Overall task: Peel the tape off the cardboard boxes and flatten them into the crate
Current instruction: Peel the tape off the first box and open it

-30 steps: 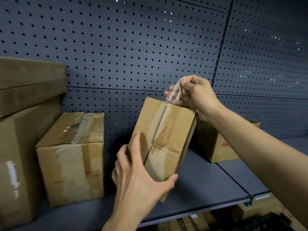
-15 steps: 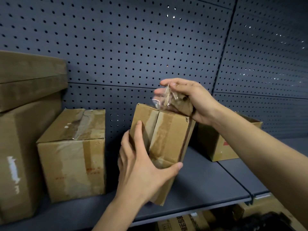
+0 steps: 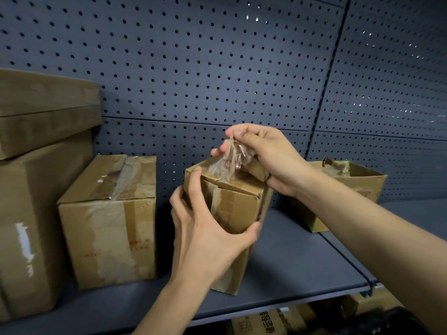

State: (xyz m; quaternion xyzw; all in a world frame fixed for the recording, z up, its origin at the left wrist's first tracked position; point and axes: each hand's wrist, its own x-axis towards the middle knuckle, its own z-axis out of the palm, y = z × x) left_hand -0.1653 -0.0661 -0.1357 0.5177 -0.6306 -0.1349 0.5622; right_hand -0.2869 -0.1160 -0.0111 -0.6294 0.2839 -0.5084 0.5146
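Observation:
A small brown cardboard box point(image 3: 238, 209) stands upright on the grey shelf point(image 3: 302, 269), in the middle of the view. My left hand point(image 3: 205, 235) grips its front face, thumb at the right edge and fingers round the left corner. My right hand point(image 3: 263, 155) is above the box top and pinches a crumpled strip of clear tape point(image 3: 227, 160) that still runs down to the top flaps. One top flap is lifted under my right palm.
A taped box point(image 3: 108, 221) stands to the left, with larger stacked boxes point(image 3: 36, 165) at the far left. An open-topped box point(image 3: 348, 189) sits behind my right forearm. The pegboard wall point(image 3: 217, 68) backs the shelf. More cartons point(image 3: 266, 322) lie below it.
The box came down from a tilt to stand upright on the shelf. My right hand pulled the tape up off the top seam, and my left hand slid higher on the front.

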